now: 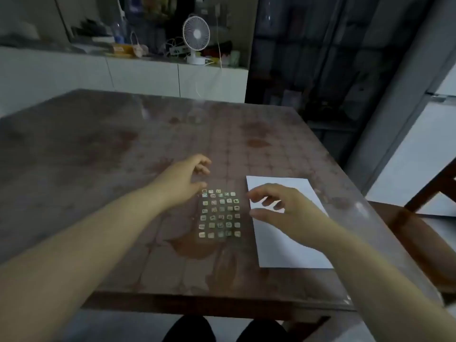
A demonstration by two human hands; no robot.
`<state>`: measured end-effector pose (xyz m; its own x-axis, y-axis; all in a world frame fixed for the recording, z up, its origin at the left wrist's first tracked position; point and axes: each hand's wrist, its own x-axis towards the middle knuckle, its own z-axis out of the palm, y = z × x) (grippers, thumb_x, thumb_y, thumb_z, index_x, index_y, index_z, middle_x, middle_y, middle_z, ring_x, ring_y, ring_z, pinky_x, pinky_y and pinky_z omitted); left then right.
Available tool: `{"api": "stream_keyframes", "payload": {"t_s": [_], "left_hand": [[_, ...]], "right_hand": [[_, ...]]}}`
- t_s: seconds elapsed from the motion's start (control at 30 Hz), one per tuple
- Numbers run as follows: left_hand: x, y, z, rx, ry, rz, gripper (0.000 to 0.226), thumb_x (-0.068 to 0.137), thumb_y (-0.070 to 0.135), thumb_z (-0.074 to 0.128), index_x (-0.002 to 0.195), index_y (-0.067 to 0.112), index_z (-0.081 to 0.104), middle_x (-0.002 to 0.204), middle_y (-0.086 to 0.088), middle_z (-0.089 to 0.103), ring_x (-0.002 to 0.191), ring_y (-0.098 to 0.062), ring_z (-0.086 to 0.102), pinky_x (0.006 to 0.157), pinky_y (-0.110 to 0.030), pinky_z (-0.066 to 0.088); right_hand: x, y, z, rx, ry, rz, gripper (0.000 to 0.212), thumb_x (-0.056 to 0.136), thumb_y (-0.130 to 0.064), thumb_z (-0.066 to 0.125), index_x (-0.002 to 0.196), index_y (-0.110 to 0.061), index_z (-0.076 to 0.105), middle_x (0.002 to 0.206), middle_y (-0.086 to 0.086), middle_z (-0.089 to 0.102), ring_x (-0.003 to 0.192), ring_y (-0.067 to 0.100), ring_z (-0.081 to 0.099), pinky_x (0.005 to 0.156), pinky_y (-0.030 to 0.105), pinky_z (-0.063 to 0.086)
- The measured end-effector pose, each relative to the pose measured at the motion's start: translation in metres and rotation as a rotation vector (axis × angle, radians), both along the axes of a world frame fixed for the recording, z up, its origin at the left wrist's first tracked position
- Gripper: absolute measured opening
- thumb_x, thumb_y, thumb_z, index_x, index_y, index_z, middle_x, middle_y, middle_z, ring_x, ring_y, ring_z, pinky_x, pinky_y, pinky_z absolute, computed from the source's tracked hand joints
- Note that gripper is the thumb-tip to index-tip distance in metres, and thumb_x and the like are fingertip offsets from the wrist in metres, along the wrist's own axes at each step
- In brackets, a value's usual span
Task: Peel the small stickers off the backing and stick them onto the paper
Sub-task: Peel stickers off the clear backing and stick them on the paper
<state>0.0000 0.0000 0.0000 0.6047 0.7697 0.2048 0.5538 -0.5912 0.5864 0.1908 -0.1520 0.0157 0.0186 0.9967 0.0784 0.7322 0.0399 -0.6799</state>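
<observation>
The sticker sheet [219,213], its rows of small stickers on a clear backing, lies flat on the table [98,154], just left of the white paper [293,248]. The left hand [183,180] is loosely curled and holds nothing, its thumb at the sheet's far left corner; contact is unclear. The right hand [283,208] is relaxed and part spread over the paper's left edge, gripping nothing.

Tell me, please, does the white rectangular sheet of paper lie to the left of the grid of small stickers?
No, the white paper sheet lies right of the sticker grid, partly beneath the right hand.
</observation>
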Motion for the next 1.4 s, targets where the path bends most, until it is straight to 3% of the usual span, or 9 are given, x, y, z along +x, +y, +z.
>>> {"api": "stream_keyframes", "payload": {"t_s": [0.07,0.17,0.3,0.43,0.67,0.9,1.0,1.17,1.4], "left_hand": [[0.005,0.008,-0.003,-0.045,-0.001,-0.006,0.027,0.082,0.01,0.064,0.103,0.023,0.054,0.097,0.009,0.063,0.101,-0.012,0.059,0.095,-0.034,0.044],[0.015,0.019,-0.009,-0.067,-0.027,-0.006,0.017,0.083,0.008,0.061,0.091,0.022,0.058,0.084,0.009,0.065,0.089,-0.009,0.063,0.079,-0.022,0.047],[0.012,0.026,-0.016,-0.061,-0.168,0.011,0.016,0.084,0.011,0.061,0.084,0.027,0.061,0.078,0.012,0.067,0.08,-0.001,0.064,0.077,-0.022,0.047],[0.0,0.027,-0.017,-0.067,-0.165,-0.003,0.014,0.084,0.015,0.062,0.086,0.029,0.063,0.082,0.012,0.068,0.079,0.003,0.062,0.07,-0.014,0.042],[-0.01,0.029,-0.015,-0.199,-0.099,-0.064,0.018,0.077,0.016,0.07,0.083,0.032,0.065,0.087,0.005,0.069,0.087,-0.009,0.064,0.088,-0.033,0.049],[-0.005,0.019,-0.011,-0.18,0.058,-0.108,0.037,0.056,0.047,0.076,0.09,0.04,0.064,0.103,0.008,0.066,0.097,-0.006,0.059,0.093,-0.028,0.045],[-0.006,0.016,-0.01,-0.148,0.086,-0.13,0.045,0.047,0.062,0.068,0.088,0.042,0.067,0.098,0.008,0.066,0.092,-0.007,0.059,0.091,-0.034,0.046],[-0.005,0.017,-0.013,-0.143,0.057,-0.143,0.023,0.062,0.042,0.076,0.083,0.039,0.066,0.093,0.007,0.064,0.092,-0.007,0.057,0.092,-0.036,0.045],[-0.003,0.018,-0.014,-0.163,0.09,-0.166,0.021,0.07,0.035,0.074,0.086,0.038,0.061,0.097,0.017,0.06,0.098,-0.004,0.054,0.094,-0.029,0.042]], "right_hand": [[-0.006,0.017,-0.004,-0.026,-0.075,-0.024,0.028,0.085,-0.032,0.063,0.113,-0.03,0.058,0.118,-0.012,0.057,0.098,0.003,0.05,0.08,0.015,0.038],[-0.015,0.048,-0.009,-0.037,-0.158,-0.029,0.037,0.085,-0.029,0.064,0.121,-0.022,0.057,0.123,-0.004,0.056,0.103,0.007,0.049,0.075,0.011,0.036],[-0.024,0.084,-0.012,-0.034,-0.299,-0.047,0.044,0.084,-0.038,0.062,0.124,-0.021,0.055,0.125,0.001,0.056,0.116,0.021,0.048,0.094,0.03,0.041],[-0.033,0.102,-0.014,-0.096,-0.459,-0.037,0.049,0.08,-0.05,0.062,0.121,-0.023,0.055,0.121,0.003,0.058,0.118,0.026,0.043,0.095,0.037,0.037],[-0.03,0.1,-0.017,-0.087,-0.336,-0.032,0.04,0.074,-0.051,0.068,0.106,-0.027,0.063,0.111,-0.001,0.059,0.114,0.023,0.042,0.094,0.036,0.038],[-0.03,0.099,-0.024,-0.035,-0.282,-0.006,0.028,0.085,-0.043,0.059,0.101,-0.02,0.064,0.108,0.005,0.058,0.106,0.023,0.049,0.091,0.041,0.044],[-0.027,0.098,-0.023,0.032,-0.18,-0.029,0.025,0.095,-0.031,0.046,0.103,-0.016,0.065,0.104,0.002,0.065,0.098,0.02,0.057,0.081,0.032,0.045],[-0.019,0.092,-0.018,0.067,-0.092,-0.083,0.027,0.097,-0.021,0.041,0.102,-0.013,0.067,0.104,0.003,0.069,0.099,0.018,0.061,0.077,0.024,0.042],[-0.01,0.088,-0.013,-0.002,-0.331,-0.124,0.018,0.089,-0.022,0.056,0.097,-0.021,0.072,0.102,0.001,0.07,0.097,0.02,0.06,0.079,0.027,0.046]]}}
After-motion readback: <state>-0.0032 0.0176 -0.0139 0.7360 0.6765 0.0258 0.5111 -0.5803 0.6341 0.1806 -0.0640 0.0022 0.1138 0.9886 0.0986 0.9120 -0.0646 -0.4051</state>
